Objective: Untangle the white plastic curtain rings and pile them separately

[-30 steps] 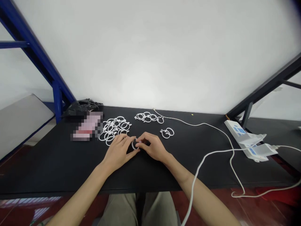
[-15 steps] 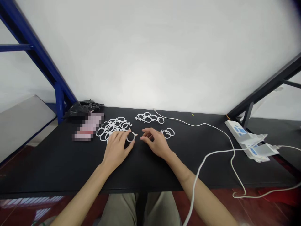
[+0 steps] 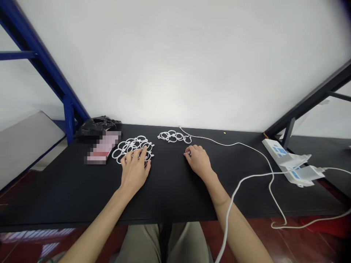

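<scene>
My left hand (image 3: pixel 134 168) lies with fingers spread over the near right side of a pile of white curtain rings (image 3: pixel 127 146), its fingertips touching them. Each ring is round, some with a small eyelet knob. To the right, my right hand (image 3: pixel 199 160) is curled down at the table, thumb against fingers. A bit of a white curtain ring (image 3: pixel 188 152) peeks out at its fingertips; the hand covers the rest. Farther back, a smaller cluster of white rings (image 3: pixel 172 136) sits between the two hands.
A black table (image 3: pixel 170 193) runs along a white wall. On the left are a pink blurred packet (image 3: pixel 105 146) and a crumpled black plastic bag (image 3: pixel 95 126). A white power strip (image 3: pixel 285 160) lies at right, with a white cable (image 3: pixel 246 179) crossing over my right forearm.
My left hand has left the single ring it held and gone back onto the pile. My right hand has moved right and closed down over the rings there.
</scene>
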The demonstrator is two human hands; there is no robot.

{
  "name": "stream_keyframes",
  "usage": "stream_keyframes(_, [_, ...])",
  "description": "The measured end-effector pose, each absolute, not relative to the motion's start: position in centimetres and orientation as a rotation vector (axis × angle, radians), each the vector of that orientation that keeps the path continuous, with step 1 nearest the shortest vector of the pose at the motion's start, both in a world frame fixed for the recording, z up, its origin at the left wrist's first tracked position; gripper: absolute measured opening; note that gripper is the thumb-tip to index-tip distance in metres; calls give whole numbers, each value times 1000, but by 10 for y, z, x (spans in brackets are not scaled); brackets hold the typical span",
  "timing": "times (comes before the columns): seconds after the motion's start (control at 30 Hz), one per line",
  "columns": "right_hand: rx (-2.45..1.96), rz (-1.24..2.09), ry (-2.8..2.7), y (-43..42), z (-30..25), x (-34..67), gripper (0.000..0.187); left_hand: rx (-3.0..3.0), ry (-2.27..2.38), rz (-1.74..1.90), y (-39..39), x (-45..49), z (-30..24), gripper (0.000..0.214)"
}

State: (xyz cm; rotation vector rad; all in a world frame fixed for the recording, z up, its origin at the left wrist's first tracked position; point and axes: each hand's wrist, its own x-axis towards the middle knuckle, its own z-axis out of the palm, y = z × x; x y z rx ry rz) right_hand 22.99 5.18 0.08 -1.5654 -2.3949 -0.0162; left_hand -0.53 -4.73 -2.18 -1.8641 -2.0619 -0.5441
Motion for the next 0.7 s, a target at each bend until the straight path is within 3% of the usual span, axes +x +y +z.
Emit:
stream_keyframes(0.27, [-1286,72,-2149,48,4,223,15,-1877,-2091,-594,-50,-6,-21,47])
stream_keyframes(0.53, [-1118,942,-1814,33,12,203,19,-1936,-1974,-627,-52,-3,-19,42])
stream_keyframes(0.7, [-1020,1148,-1841,23,6,191,20,-2069,-1808,-677,-55,-1,-17,45])
